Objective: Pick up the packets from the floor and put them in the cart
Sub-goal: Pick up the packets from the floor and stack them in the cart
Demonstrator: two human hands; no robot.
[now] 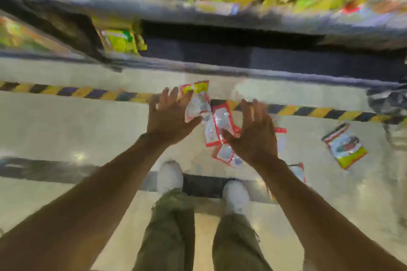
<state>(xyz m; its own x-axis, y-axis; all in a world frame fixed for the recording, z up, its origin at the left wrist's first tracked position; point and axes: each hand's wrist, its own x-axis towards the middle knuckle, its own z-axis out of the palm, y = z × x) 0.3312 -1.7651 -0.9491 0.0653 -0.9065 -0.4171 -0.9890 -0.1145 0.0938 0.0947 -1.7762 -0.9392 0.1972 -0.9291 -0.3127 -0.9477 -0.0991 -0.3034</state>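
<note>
- We look down along two bare arms stretched forward over a pale, glossy floor
- The left hand shows its back, with the fingers straight and spread wide; it is open and we see nothing gripped in it
- The right hand is likewise open, fingers fanned out, its thumb pointing inward towards the other hand
- Between and below the two hands a heap of red-edged packets lies on the floor, the packets overlapping one another at different angles
- A yellow-topped packet lies just beside the thumb side of the left hand; the blur keeps us from telling whether any finger touches it
- Well apart to the right, a green and yellow packet lies flat on the floor, turned at a slant
- We make out the edge of a further packet showing from behind the right forearm
- A striped tape, yellow and dark, runs across the floor beyond the hands and passes under the heap
- Behind it stands a shelf carrying green and yellow goods, too smeared for us to read
- At the bottom we see white shoes and olive trousers, the toes near the heap
</note>
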